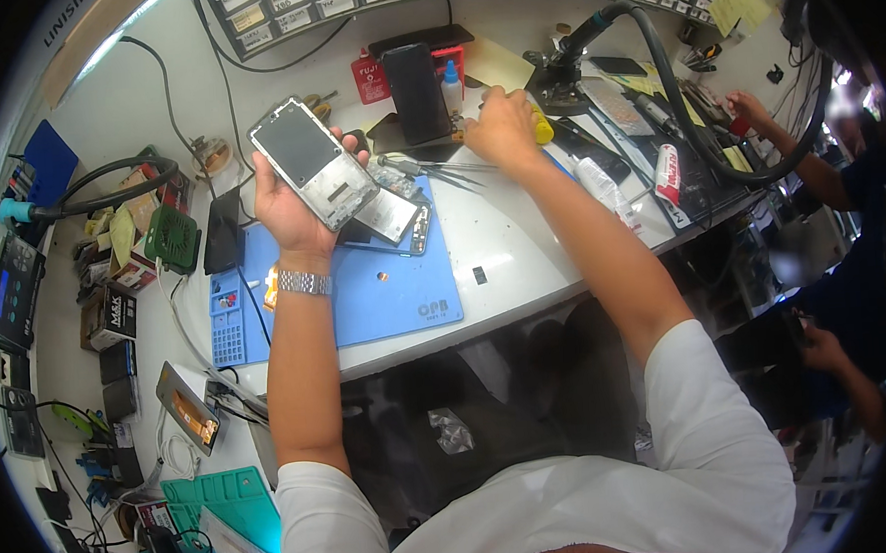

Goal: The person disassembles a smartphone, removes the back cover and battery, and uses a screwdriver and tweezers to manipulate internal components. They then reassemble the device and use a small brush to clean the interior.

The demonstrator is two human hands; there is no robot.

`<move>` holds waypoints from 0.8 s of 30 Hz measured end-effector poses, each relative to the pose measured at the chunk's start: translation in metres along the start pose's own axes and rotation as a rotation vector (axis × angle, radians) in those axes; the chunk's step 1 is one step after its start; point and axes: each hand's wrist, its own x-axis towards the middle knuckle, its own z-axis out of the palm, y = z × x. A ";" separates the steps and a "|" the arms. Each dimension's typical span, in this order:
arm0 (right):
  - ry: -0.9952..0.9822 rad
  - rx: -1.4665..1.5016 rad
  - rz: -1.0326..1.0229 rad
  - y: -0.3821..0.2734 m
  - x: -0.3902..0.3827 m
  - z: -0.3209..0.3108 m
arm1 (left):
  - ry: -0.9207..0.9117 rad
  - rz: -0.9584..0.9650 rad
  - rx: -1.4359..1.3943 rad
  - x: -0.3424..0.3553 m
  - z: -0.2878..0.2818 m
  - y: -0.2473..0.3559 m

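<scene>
My left hand (289,209) grips an opened silver phone housing (314,163) with a dark panel, tilted over the blue mat (384,295). Beneath it lies another disassembled phone (395,219), with metal tweezers (432,167) beside it. My right hand (501,133) reaches to the back of the bench, fingers curled beside a yellow container (539,129); whatever is in its fingers is hidden. Just left of that hand are a white bottle with a blue cap (452,94) and an upright black phone (416,93).
A microscope base (553,75), hose (673,84) and white tubes (668,175) occupy the right. Parts drawers (368,0) line the back. Boxes, cables and a green device (172,236) crowd the left. A co-worker (813,257) works at far right, hand (745,110) at the bench.
</scene>
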 end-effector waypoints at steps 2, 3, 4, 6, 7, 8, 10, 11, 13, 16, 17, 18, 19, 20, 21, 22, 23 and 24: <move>-0.039 -0.077 -0.044 0.020 -0.002 -0.017 | -0.011 0.002 0.007 0.001 -0.001 0.000; -0.056 -0.107 -0.070 0.029 -0.005 -0.026 | -0.006 0.004 0.015 0.001 -0.002 0.001; -0.072 -0.136 -0.098 0.035 -0.007 -0.034 | -0.002 0.007 0.022 0.001 -0.002 0.000; -0.117 -0.251 -0.082 0.042 -0.014 -0.050 | 0.011 0.010 0.041 0.001 -0.004 0.001; -0.185 -0.332 -0.075 0.046 -0.017 -0.060 | 0.030 0.008 0.051 0.002 -0.004 0.001; -0.249 -0.417 -0.071 0.049 -0.019 -0.068 | 0.024 0.012 0.045 0.002 -0.005 0.001; -0.359 -0.496 -0.029 0.055 -0.024 -0.080 | 0.034 0.010 0.031 0.002 -0.006 0.002; -0.403 -0.514 -0.021 0.058 -0.026 -0.084 | 0.015 0.013 0.033 0.002 -0.007 0.002; -0.422 -0.534 -0.032 0.064 -0.029 -0.087 | 0.010 0.013 0.037 0.002 -0.008 0.002; -0.352 -0.514 -0.079 0.074 -0.031 -0.086 | -0.028 0.007 0.024 0.003 -0.010 0.003; -0.337 -0.490 -0.089 0.077 -0.031 -0.087 | -0.033 0.009 0.023 0.003 -0.010 0.003; -0.317 -0.472 -0.096 0.080 -0.031 -0.087 | -0.026 0.009 0.027 0.003 -0.010 0.003; -0.317 -0.492 -0.123 0.082 -0.031 -0.087 | -0.023 0.016 0.035 0.002 -0.011 0.004; -0.311 -0.517 -0.143 0.084 -0.031 -0.088 | -0.009 0.019 0.048 0.002 -0.011 0.004; -0.308 -0.546 -0.158 0.086 -0.032 -0.089 | 0.002 0.019 0.058 0.002 -0.011 0.004; -0.330 -0.558 -0.158 0.088 -0.032 -0.090 | 0.003 0.018 0.051 0.003 -0.012 0.002; -0.354 -0.572 -0.157 0.088 -0.031 -0.091 | 0.004 0.018 0.045 0.003 -0.012 0.002; -0.373 -0.586 -0.163 0.088 -0.030 -0.092 | -0.003 0.016 0.032 0.003 -0.013 0.003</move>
